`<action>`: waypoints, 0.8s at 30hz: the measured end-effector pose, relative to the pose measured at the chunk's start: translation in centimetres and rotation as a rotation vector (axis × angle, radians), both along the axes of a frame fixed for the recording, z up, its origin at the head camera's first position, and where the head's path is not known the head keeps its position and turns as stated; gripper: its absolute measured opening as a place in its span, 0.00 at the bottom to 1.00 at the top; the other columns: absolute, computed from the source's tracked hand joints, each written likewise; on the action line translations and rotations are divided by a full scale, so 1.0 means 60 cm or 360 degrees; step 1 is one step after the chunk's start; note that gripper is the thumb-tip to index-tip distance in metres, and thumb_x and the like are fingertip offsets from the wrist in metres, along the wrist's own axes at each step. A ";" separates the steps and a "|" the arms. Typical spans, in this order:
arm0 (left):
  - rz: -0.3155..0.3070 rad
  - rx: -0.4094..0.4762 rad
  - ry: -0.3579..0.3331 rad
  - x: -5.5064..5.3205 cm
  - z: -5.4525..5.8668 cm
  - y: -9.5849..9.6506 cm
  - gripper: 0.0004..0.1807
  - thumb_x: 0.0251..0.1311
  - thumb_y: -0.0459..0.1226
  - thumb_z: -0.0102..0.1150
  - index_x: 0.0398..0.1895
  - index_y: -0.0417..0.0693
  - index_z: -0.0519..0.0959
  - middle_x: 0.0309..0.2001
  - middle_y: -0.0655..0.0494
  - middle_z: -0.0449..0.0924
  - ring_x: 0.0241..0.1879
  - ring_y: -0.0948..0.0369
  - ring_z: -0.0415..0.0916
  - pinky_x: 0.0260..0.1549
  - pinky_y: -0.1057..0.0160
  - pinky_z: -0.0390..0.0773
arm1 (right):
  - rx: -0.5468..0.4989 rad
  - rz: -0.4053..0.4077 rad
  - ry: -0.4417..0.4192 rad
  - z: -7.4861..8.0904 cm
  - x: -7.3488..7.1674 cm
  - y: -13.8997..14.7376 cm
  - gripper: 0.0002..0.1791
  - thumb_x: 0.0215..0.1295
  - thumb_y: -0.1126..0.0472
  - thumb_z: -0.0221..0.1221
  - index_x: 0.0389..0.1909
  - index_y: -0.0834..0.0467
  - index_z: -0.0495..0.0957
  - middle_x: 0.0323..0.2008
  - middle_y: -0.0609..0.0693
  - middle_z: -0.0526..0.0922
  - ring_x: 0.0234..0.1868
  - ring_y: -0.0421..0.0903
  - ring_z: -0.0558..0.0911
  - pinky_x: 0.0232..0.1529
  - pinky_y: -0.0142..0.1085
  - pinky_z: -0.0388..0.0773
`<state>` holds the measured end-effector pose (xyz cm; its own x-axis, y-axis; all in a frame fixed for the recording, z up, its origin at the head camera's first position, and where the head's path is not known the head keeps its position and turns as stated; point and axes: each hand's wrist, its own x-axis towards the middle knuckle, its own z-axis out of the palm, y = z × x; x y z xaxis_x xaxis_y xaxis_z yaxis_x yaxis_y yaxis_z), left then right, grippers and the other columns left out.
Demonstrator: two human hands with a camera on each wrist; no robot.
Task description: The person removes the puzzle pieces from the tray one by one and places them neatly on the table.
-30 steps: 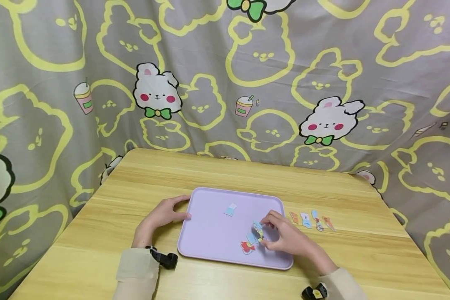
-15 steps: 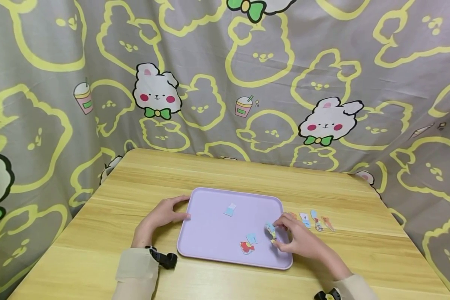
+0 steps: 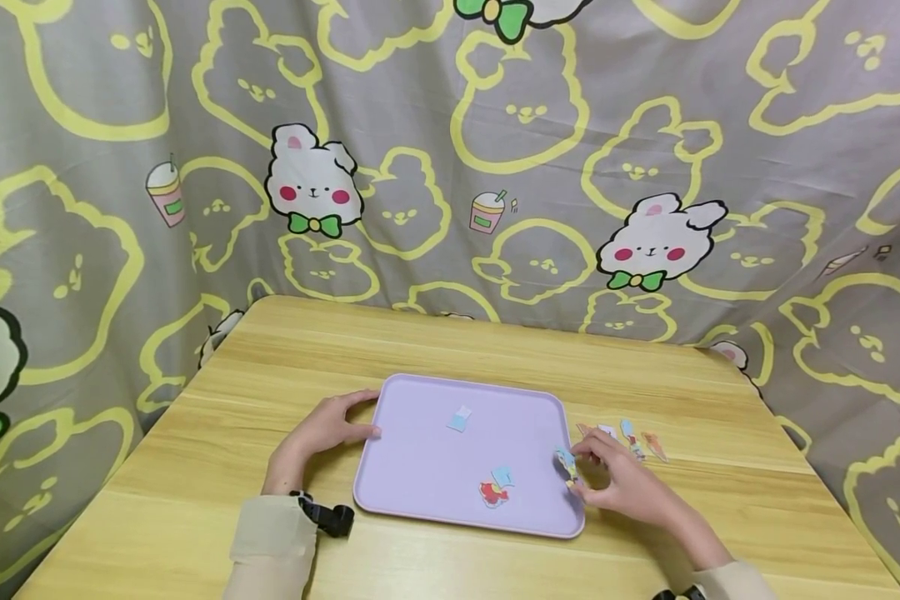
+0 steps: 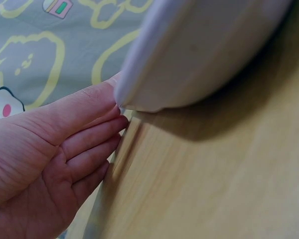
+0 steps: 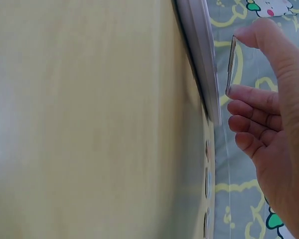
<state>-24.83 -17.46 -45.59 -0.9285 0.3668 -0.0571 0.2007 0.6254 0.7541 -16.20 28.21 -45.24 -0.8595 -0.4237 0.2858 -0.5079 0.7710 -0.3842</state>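
Note:
A lilac tray (image 3: 420,483) lies on the wooden table. My left hand (image 3: 322,433) touches its left rim, the thumb against the edge and the other fingers fairly straight in the left wrist view. Between thumb and forefinger, my right hand (image 3: 630,483) pinches a blue-and-yellow puzzle piece (image 3: 566,463) over the tray's right rim. The right wrist view shows that thin piece (image 5: 231,64) edge-on. On the tray are a blue-and-white piece (image 3: 460,418) and, nearer me, a light-blue piece (image 3: 502,476) touching a red one (image 3: 492,495).
Right of the tray, several cut pieces lie in a row on the table (image 3: 735,500), among them a blue one (image 3: 627,428) and an orange one (image 3: 654,447). My right hand partly hides this row. A patterned curtain (image 3: 420,117) surrounds the table's back and sides.
My right hand has moved right with the pinched puzzle piece, from beside the red and light-blue pieces to the tray's right rim. My left hand has stayed put.

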 end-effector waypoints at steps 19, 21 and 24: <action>-0.0012 -0.0014 -0.0003 -0.004 -0.003 -0.003 0.37 0.58 0.47 0.67 0.70 0.48 0.68 0.69 0.40 0.67 0.72 0.39 0.59 0.70 0.38 0.61 | 0.0000 0.0018 0.0151 -0.009 0.005 0.049 0.20 0.44 0.57 0.73 0.39 0.52 0.79 0.37 0.38 0.76 0.38 0.36 0.75 0.53 0.55 0.63; -0.0013 -0.0014 -0.0002 -0.004 -0.004 -0.003 0.37 0.58 0.47 0.68 0.70 0.48 0.69 0.69 0.39 0.67 0.72 0.39 0.59 0.70 0.38 0.61 | -0.0004 0.0004 0.0148 -0.011 0.005 0.051 0.20 0.43 0.56 0.73 0.39 0.52 0.79 0.37 0.38 0.76 0.38 0.37 0.75 0.52 0.59 0.58; -0.0011 -0.0019 0.0002 -0.004 -0.004 -0.003 0.37 0.58 0.47 0.67 0.70 0.47 0.69 0.69 0.39 0.68 0.71 0.39 0.59 0.70 0.38 0.62 | 0.0000 -0.0003 0.0152 -0.011 0.006 0.054 0.20 0.42 0.56 0.73 0.39 0.52 0.79 0.37 0.38 0.76 0.39 0.37 0.75 0.54 0.59 0.59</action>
<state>-25.06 -17.62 -45.81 -0.9259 0.3728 -0.0608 0.2059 0.6331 0.7462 -15.85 31.46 -45.93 -0.8293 -0.4219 0.3663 -0.5405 0.7722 -0.3341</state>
